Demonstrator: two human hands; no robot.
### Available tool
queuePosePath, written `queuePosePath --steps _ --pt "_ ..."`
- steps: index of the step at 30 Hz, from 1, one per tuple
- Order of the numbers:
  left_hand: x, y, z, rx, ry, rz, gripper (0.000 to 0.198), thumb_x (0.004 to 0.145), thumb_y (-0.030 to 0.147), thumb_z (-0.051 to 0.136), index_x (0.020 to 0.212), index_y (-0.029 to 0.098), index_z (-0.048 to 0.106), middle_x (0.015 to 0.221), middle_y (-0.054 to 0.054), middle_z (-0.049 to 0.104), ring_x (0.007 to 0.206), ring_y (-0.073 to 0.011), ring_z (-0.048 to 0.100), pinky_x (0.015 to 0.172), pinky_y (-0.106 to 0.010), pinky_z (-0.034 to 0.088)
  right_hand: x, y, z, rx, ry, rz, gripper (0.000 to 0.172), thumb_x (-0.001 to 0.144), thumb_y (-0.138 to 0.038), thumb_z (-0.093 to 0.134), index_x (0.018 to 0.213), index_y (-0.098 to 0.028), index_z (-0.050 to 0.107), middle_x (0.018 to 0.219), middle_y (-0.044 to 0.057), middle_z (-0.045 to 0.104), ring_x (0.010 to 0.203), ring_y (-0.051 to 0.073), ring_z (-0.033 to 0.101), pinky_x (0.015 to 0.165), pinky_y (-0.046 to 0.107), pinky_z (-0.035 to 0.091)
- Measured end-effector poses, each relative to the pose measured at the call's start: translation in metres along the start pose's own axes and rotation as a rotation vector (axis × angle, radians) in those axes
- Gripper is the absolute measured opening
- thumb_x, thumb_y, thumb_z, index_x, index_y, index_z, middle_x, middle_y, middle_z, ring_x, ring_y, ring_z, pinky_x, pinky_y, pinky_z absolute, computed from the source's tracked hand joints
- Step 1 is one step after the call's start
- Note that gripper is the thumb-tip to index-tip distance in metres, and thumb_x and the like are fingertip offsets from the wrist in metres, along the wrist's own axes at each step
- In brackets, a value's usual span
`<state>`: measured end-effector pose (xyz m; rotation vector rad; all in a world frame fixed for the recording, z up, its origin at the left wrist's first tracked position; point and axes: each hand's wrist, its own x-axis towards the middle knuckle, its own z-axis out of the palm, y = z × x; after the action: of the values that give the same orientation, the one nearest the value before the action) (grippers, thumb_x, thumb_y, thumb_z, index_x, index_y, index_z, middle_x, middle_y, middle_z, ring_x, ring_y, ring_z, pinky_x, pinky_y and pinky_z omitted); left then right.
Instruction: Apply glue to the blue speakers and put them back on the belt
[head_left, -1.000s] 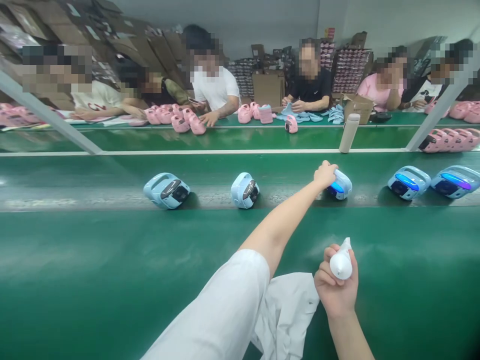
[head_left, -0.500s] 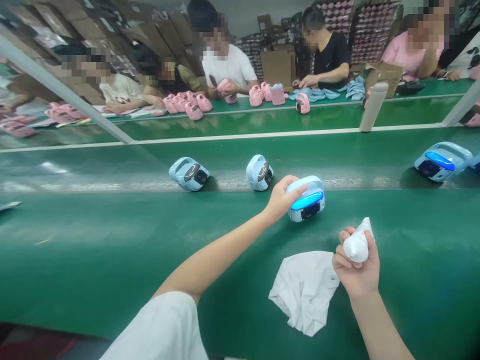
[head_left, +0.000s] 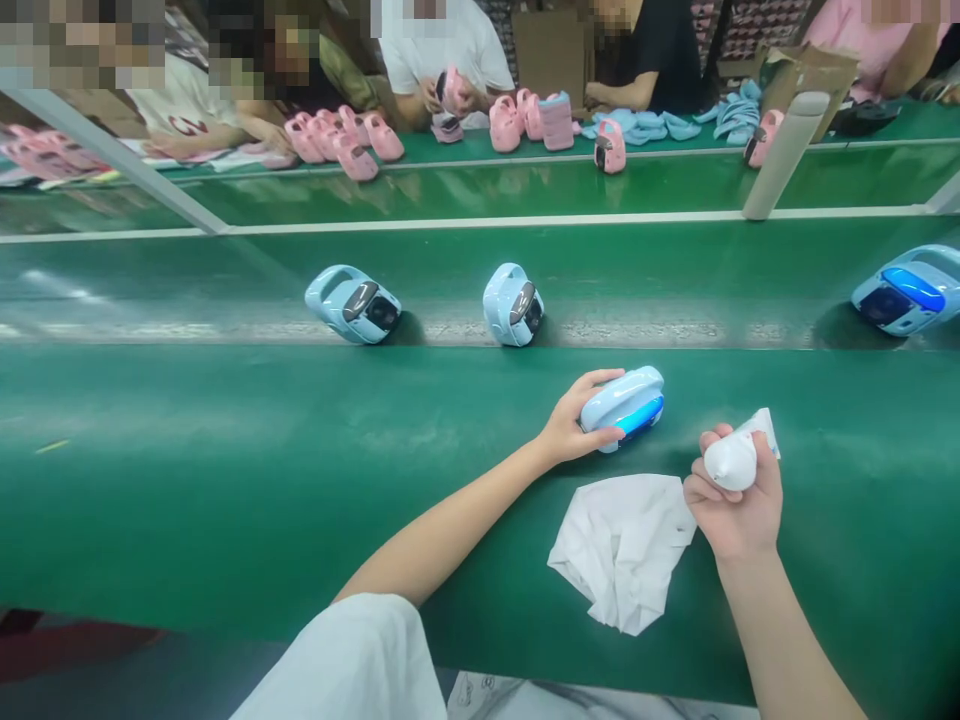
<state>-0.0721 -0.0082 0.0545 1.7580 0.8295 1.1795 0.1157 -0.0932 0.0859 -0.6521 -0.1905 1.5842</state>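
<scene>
My left hand [head_left: 574, 425] is wrapped round a light blue handled device [head_left: 626, 395] with a lit blue strip, low over the green table. My fingers hide its left end. In my right hand [head_left: 739, 505] is a white squeeze tube [head_left: 733, 463], its pointed nozzle end facing me. A crumpled white cloth [head_left: 626, 550] lies between and below my hands, its right edge close to my right fingers.
Two blue devices with dark strips, one at left [head_left: 354, 305] and one mid-belt [head_left: 513, 305], sit on the conveyor belt [head_left: 675, 325]. Another with a lit strip [head_left: 907, 290] is far right. Beyond a white rail [head_left: 480, 220], co-workers sit behind pink casings [head_left: 352, 140]. A pale bottle [head_left: 787, 155] stands there.
My left hand has brought the blue device nearer to me and turned it, so its handle faces up more. My right hand still holds the tube. The view has tilted down.
</scene>
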Motion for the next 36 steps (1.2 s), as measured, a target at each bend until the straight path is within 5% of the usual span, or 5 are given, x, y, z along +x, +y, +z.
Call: queuePosePath --steps 7,17,22,36 --pt "-0.009 0.004 0.008 -0.131 0.193 -0.087 0.040 0.075 0.056 0.050 0.081 0.020 0.065 0.096 -0.008 0.065 0.095 -0.0243 0.058 0.089 -0.040 0.042 -0.007 0.000 0.007 -0.207 0.133 -0.389 0.039 0.060 -0.044 0.079 0.076 -0.017 0.056 0.069 0.000 0.055 0.044 0.006 0.041 0.036 0.013 0.035" --pt "-0.012 0.048 0.009 -0.587 0.197 -0.316 0.040 0.072 0.059 0.052 0.068 0.021 0.066 0.094 -0.004 0.068 0.092 -0.0263 0.061 0.083 -0.042 0.048 -0.022 0.008 0.012 -0.593 0.079 -0.923 0.027 0.080 -0.045 0.061 0.085 -0.020 0.050 0.076 0.002 0.057 0.059 0.016 0.049 0.044 0.024 0.040" --pt "-0.014 0.057 0.009 -0.596 0.173 -0.380 0.044 0.070 0.061 0.052 0.066 0.020 0.065 0.097 -0.006 0.068 0.097 -0.0310 0.059 0.080 -0.046 0.050 -0.022 0.010 0.011 -0.663 0.069 -0.985 0.030 0.080 -0.047 0.060 0.089 -0.021 0.049 0.078 0.002 0.059 0.066 0.019 0.052 0.057 0.030 0.042" --pt "-0.017 0.063 0.009 -0.612 0.157 -0.359 0.041 0.072 0.059 0.052 0.066 0.021 0.066 0.094 -0.005 0.068 0.093 -0.0299 0.062 0.080 -0.048 0.050 -0.022 0.011 0.014 -0.663 0.057 -1.057 0.025 0.082 -0.043 0.059 0.088 -0.021 0.050 0.075 0.000 0.058 0.063 0.018 0.052 0.055 0.029 0.040"
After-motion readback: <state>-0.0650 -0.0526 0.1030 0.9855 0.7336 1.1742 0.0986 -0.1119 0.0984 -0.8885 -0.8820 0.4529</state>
